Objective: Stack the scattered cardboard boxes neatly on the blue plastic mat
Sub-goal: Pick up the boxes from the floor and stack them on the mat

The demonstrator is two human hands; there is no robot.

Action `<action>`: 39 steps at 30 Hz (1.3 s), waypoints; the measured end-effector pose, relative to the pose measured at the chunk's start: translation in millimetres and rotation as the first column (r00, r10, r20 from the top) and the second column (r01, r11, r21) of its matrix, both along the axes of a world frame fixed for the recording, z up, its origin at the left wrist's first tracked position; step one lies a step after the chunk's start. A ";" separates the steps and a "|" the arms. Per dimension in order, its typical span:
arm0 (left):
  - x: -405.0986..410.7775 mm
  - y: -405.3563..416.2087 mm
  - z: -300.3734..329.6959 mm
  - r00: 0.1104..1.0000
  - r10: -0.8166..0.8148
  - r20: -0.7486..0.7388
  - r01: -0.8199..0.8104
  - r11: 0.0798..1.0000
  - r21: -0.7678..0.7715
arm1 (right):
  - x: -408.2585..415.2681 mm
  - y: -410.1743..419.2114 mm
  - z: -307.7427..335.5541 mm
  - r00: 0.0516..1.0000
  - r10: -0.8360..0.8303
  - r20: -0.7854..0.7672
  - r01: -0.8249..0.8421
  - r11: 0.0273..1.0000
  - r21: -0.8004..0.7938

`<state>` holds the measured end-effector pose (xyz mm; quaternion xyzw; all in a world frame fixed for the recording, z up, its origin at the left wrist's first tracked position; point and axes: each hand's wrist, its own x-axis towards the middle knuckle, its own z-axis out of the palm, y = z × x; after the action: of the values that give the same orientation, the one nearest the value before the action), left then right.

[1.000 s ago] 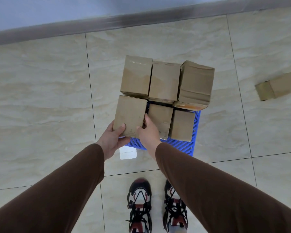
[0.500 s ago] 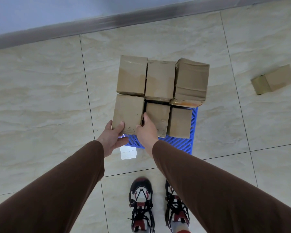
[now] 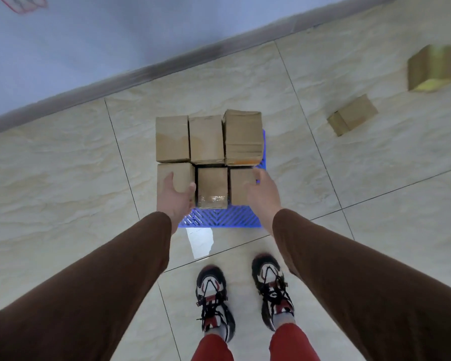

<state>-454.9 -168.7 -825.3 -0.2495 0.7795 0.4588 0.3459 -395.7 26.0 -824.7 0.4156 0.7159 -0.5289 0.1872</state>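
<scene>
Six boxes sit packed on the mat at the centre of the frame, three in a back row and three in a front row, sides touching. The back right box stands taller than its neighbours and looks a bit crushed along its lower edge.

Left hand is on the front left box, fingers spread over its top and thumb at its right edge: a loose, open grip, pressing rather than lifting, as far as I can tell. Right hand is at the front right box, fingers curled round its outer side, also a half-open grip and nothing carried. The front middle box sits between them, untouched.

So the step in hand looks like squaring up: both hands squeezing the front row inward so it lines up with the row behind.

Two more boxes lie loose on the floor tiles, well apart from the mat. One is at the right of the frame, the other in the upper right corner, blurred.

Next move, I'd say, is to let go, step right and fetch the nearer stray. With the bottom layer full it will have to go on top, set down flat and flush with the edges.
</scene>
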 end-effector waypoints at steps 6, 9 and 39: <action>1.7 115.6 17.7 0.973 -0.231 -0.020 0.232 0.972 0.030 | 38.3 101.8 21.7 0.989 -0.143 -0.041 0.144 0.989 0.036; 20.7 186.3 27.1 0.950 -0.311 -0.013 0.311 0.950 -0.006 | 60.4 161.8 26.3 0.987 -0.155 -0.046 0.157 0.987 0.045; -37.5 491.0 -102.8 0.866 -0.494 -0.070 0.384 0.749 -0.540 | -21.8 590.6 -91.2 0.992 0.094 0.087 -0.118 0.937 0.329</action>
<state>-492.4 322.3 -928.1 -0.0909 0.9406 0.1650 0.2824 -417.5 616.6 -916.0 0.4205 0.8093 -0.3744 0.1675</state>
